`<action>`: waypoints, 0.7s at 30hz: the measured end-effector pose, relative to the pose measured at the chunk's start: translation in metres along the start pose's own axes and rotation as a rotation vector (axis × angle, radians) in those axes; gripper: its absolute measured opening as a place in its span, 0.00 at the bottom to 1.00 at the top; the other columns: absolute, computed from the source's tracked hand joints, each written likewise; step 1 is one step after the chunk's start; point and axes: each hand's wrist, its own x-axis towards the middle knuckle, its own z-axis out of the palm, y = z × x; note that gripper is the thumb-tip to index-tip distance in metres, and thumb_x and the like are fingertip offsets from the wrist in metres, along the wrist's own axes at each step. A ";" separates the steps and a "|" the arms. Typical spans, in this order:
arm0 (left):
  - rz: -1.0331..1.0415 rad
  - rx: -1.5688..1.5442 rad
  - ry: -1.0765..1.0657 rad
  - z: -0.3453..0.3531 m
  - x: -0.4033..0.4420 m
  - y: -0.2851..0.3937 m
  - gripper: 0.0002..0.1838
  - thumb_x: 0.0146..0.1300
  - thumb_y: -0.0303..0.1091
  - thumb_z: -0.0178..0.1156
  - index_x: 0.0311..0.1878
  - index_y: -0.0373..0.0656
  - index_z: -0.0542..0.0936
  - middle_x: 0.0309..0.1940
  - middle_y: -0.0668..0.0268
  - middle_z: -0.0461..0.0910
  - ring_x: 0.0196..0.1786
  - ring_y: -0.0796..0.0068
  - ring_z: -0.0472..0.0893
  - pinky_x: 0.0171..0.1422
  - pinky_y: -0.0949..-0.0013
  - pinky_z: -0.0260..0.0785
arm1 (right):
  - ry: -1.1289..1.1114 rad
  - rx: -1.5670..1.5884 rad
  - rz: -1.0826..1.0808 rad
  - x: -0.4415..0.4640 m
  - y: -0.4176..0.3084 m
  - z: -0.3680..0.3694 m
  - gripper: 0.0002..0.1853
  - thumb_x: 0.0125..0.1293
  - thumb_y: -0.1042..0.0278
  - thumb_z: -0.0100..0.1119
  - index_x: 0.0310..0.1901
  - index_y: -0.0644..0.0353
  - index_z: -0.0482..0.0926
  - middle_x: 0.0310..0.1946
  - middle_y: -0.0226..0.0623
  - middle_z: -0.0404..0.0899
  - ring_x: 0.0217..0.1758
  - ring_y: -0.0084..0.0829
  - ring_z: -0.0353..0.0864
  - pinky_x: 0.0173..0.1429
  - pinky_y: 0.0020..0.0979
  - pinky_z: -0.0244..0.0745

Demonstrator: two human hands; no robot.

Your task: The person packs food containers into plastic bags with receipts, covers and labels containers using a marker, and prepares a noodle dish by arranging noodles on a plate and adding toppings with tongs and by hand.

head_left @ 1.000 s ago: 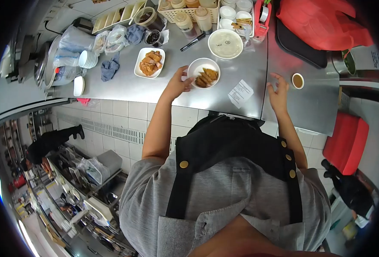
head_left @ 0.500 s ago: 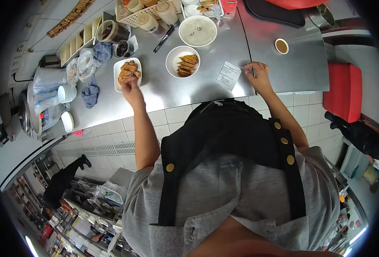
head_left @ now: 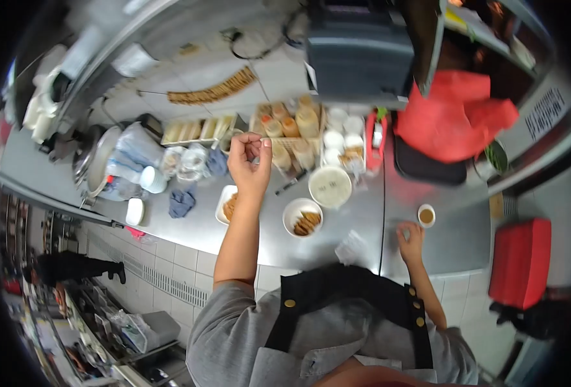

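Note:
My left hand (head_left: 251,158) is raised over the counter, its fingers curled in with the thumb beside them; I see nothing in it. Below my left forearm, a white tray (head_left: 221,208) of browned fried pieces (head_left: 231,208) is partly hidden. My right hand (head_left: 410,241) is low over the counter's right part, its fingers bent and slightly apart, apparently empty. Just beyond its fingertips stands a small white cup of brown sauce (head_left: 427,216). Between my arms is a white bowl (head_left: 288,218) of browned slices (head_left: 307,223). A round pale lid (head_left: 330,187) lies behind it.
A printed slip (head_left: 350,248) lies near the front edge. Behind are a black marker (head_left: 290,183), a basket of squeeze bottles (head_left: 290,126), a red bag (head_left: 450,119) and a dark machine (head_left: 358,55). A blue cloth (head_left: 182,202) lies left; a red box (head_left: 521,263) stands right.
My left hand has lifted from the fried pieces and moved up and away over the counter. My right hand has moved from beside the slip toward the sauce cup. The view has tilted up.

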 end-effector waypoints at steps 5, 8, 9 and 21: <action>0.810 0.028 0.260 -0.051 0.113 0.111 0.11 0.70 0.31 0.60 0.32 0.37 0.73 0.28 0.67 0.74 0.31 0.79 0.70 0.37 0.75 0.63 | 0.087 -0.005 0.151 0.006 0.020 -0.019 0.11 0.60 0.72 0.65 0.45 0.55 0.81 0.49 0.41 0.79 0.61 0.49 0.68 0.69 0.45 0.61; 0.840 0.083 0.381 -0.081 0.181 0.178 0.14 0.72 0.34 0.60 0.31 0.37 0.72 0.26 0.67 0.73 0.31 0.79 0.70 0.37 0.74 0.63 | 0.175 -0.021 0.163 0.010 0.030 -0.019 0.12 0.60 0.74 0.64 0.46 0.56 0.81 0.49 0.42 0.78 0.62 0.49 0.67 0.70 0.46 0.60; 0.829 0.089 0.397 -0.092 0.213 0.187 0.14 0.72 0.36 0.60 0.32 0.37 0.74 0.27 0.67 0.74 0.31 0.79 0.71 0.38 0.74 0.64 | 0.190 -0.003 0.145 0.011 0.034 -0.017 0.12 0.60 0.74 0.64 0.46 0.56 0.81 0.49 0.42 0.78 0.62 0.49 0.67 0.70 0.46 0.60; 0.486 1.375 -0.546 -0.119 0.485 0.163 0.26 0.64 0.38 0.67 0.59 0.29 0.78 0.52 0.48 0.83 0.53 0.56 0.83 0.62 0.56 0.71 | 0.185 -0.065 0.153 0.013 0.018 0.001 0.14 0.63 0.72 0.65 0.50 0.56 0.79 0.51 0.41 0.80 0.64 0.50 0.69 0.70 0.47 0.58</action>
